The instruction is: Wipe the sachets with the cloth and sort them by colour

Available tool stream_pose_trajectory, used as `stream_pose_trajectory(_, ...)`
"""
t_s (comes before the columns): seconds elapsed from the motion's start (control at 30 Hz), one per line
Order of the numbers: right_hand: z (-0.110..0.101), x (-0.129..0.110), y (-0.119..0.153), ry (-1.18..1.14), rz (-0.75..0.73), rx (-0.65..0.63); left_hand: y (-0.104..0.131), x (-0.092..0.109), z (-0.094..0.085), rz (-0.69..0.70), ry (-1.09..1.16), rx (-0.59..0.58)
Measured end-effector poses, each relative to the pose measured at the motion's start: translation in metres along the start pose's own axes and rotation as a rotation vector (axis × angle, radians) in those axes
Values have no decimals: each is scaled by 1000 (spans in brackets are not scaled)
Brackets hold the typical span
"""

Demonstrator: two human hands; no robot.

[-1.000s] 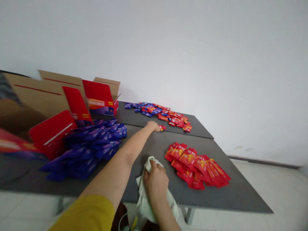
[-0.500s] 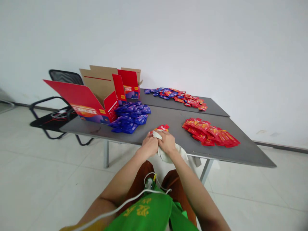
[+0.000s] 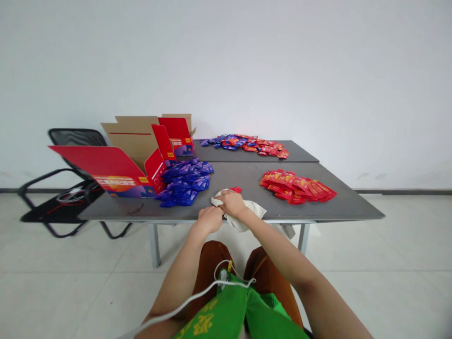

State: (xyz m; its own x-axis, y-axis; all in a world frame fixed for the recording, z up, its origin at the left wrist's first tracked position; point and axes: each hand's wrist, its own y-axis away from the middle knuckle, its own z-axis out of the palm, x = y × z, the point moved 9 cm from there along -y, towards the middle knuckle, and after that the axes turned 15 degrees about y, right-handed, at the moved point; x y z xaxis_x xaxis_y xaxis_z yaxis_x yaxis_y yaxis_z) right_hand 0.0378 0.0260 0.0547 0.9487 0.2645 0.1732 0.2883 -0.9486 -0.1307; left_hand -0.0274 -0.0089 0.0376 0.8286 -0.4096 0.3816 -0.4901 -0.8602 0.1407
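Note:
At the front edge of the grey table, my right hand (image 3: 232, 203) is closed on a whitish cloth (image 3: 253, 209), pressing it over a red packet (image 3: 236, 189) that shows only in part. My left hand (image 3: 211, 219) lies just left of it at the table edge, fingers closed; what they hold, if anything, is hidden. A pile of blue packets (image 3: 185, 182) lies to the left of my hands. To the right, red packets (image 3: 297, 187) overlap in a spread row.
Two open red cardboard boxes (image 3: 120, 181) (image 3: 181, 141) stand on the left of the table (image 3: 240, 169). Mixed red and blue packets (image 3: 247, 142) lie at the back. A black chair (image 3: 76, 138) stands at the left. A white cable (image 3: 183, 306) crosses the green apron (image 3: 226, 310).
The view has tilted and shifted. My right hand and the cloth have moved over the red packet, covering more of it. My left hand has come away from the cloth, towards the table edge.

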Motion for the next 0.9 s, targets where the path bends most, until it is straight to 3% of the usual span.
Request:
stream_pose_trajectory(0.07, 3, -1, 4, -33, -19, 8, 4, -2, 2, 33, -4, -7)
stream_pose_trajectory(0.2, 11, 33, -1, -34, 178, -36, 5, 0, 0, 24, -6, -33)
stream_pose_trajectory(0.3, 12, 47, -2, -22, 245, -42, 4, 2, -2, 5, -14, -24)
stream_pose_trajectory(0.47, 9, 12, 9, -53, 18, 6, 5, -1, 0, 28, 0, -20)
stream_pose_trajectory(0.53, 13, 8, 10, -80, 14, -11, 6, -2, 0, 32, 7, -29)
stream_pose_trajectory(0.67, 19, 53, 2, -93, 339, -55, 4, 1, 2, 34, 53, -26)
stream_pose_trajectory(0.77, 21, 90, 0, -102, 516, -102, -1, -5, -3, -32, 80, 63)
stream_pose_trajectory(0.9, 5, 114, 9, -98, 589, -55, -9, -24, -28, -169, 162, 358)
